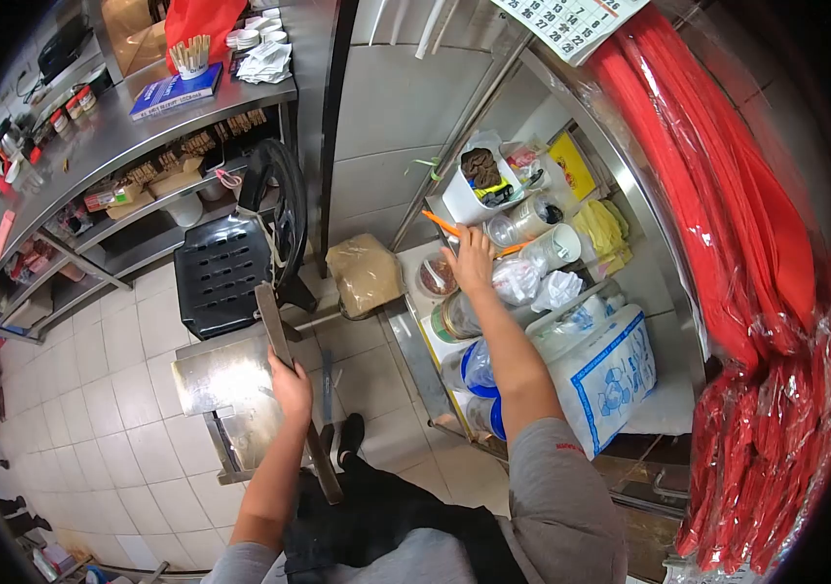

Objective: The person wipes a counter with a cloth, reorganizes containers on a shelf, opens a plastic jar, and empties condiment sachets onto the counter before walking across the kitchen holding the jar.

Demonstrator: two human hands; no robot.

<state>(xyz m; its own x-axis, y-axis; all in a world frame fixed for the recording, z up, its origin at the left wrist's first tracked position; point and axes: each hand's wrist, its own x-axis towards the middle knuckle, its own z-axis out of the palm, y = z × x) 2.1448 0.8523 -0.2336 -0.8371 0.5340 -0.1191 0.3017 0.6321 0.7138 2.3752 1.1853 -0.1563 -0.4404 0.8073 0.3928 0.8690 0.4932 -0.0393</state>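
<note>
The orange stick (442,223) is on the crowded shelf (411,275), between the white tub (464,206) and the jar with reddish contents (437,275). The right hand (474,261) is over it, fingers bent; whether they grip it or merely touch it, I cannot tell. More orange shows past the hand, perhaps the same piece. As I judge it, the reach is done: the hand is at the stick. The stick is not clear of the shelf, and whether it is being picked up or put down cannot be told. Nearer the body stand a clear jar (454,318) and blue lids (479,368), beside a printed plastic bag (620,375). Well apart, the left hand (291,389) is closed on a long metal bar (273,326), near a black chair (225,277)
</note>
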